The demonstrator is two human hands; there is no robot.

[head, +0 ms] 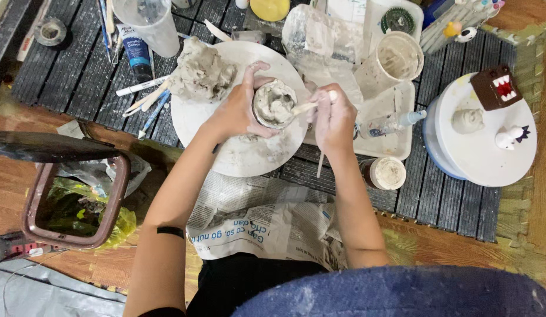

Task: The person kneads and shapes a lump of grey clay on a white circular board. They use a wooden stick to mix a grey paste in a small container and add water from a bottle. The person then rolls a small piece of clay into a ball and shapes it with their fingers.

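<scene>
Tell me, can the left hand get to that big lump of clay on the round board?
Probably yes. The clay lump sits close beside the left hand with nothing between, but that hand is holding the small cup.

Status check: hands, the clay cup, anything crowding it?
Left hand grips clay cup. Right hand works a wooden tool into it. Clay lump beside on round board, not touching.
</scene>
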